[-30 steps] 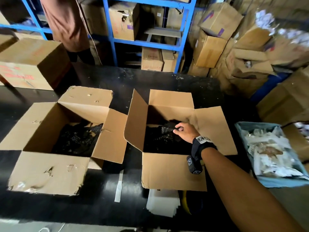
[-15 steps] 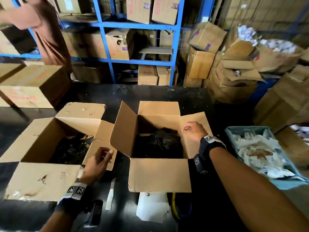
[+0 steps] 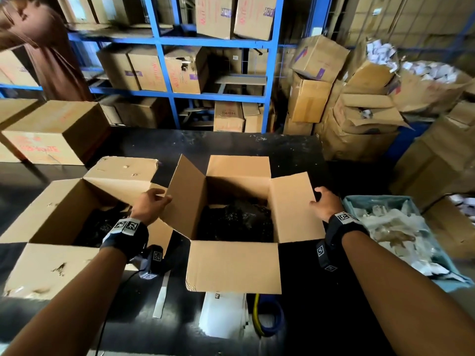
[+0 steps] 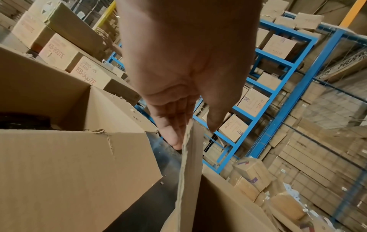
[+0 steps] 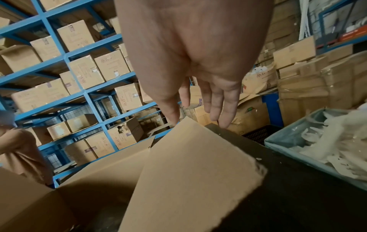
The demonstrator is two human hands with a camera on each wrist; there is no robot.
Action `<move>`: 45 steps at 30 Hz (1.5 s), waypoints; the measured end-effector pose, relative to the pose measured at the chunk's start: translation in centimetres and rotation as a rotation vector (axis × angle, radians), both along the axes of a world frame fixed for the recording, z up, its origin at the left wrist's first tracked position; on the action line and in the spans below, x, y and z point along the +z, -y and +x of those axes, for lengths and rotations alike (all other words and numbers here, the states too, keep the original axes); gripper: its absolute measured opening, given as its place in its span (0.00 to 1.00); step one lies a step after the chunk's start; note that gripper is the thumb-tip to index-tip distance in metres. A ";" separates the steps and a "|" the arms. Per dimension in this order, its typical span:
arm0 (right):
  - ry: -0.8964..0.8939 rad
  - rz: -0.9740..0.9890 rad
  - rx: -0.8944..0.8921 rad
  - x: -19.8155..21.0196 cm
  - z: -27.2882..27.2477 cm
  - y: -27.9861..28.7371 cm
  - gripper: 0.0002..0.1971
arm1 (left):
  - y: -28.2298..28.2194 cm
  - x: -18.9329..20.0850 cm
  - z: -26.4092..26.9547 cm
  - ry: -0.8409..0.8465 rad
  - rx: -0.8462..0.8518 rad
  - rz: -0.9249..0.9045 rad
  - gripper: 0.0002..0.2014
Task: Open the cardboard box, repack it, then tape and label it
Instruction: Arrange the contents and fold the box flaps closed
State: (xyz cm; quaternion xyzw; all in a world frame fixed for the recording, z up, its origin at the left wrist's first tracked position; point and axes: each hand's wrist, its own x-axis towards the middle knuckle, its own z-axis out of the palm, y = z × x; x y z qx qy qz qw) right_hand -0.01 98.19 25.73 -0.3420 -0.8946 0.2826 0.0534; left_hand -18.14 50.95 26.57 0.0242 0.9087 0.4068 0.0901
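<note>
Left hand [image 3: 150, 206] reaches forward over the dark table [image 3: 282, 147], fingers [image 4: 174, 125] and thumb pinching the raised left flap's edge on the open brown cardboard box [image 3: 232, 265] at table centre. Left of it, a second open brown carton [image 3: 48, 268] holds dark items. Centre box contains a black crinkled mass [image 3: 236, 219]; all four flaps up or splayed. Right hand [image 3: 325, 204] is extended, fingers [image 5: 226, 108] nearly straight, curling lightly over the right flap's outer edge, thumb on top. Far right: pale blue bin [image 3: 359, 201] of white crumpled wrapping.
</note>
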 end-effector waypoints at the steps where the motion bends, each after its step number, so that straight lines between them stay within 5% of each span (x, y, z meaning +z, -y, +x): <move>1: 0.007 -0.017 -0.004 0.1 0.1 0.1 0.28 | 0.0 -0.3 -0.4 -0.008 -0.012 -0.016 0.23; 7: 0.062 -0.034 -0.015 0.2 -0.3 0.5 0.29 | -0.1 0.0 -0.7 -0.042 -0.058 -0.115 0.14; 13: 0.011 -0.136 -0.033 1.1 -2.1 1.2 0.16 | -1.1 0.3 -1.0 -0.022 -0.177 0.084 0.10; 16: -0.073 -0.243 0.063 2.6 -3.6 3.0 0.21 | -3.4 1.2 -0.2 -0.030 -0.299 0.088 0.07; 22: -0.075 -0.379 0.237 2.0 -6.3 8.2 0.29 | -9.1 -0.4 2.2 -0.063 -0.421 0.031 0.17; 34: 0.250 -0.056 0.446 -4.5 -6.1 12.2 0.27 | -10.0 -7.4 3.7 -0.139 -0.723 -0.449 0.29; 45: 0.205 0.004 0.424 -5.7 -10.2 10.7 0.09 | -10.9 -8.4 -1.7 -0.070 -0.817 -0.547 0.44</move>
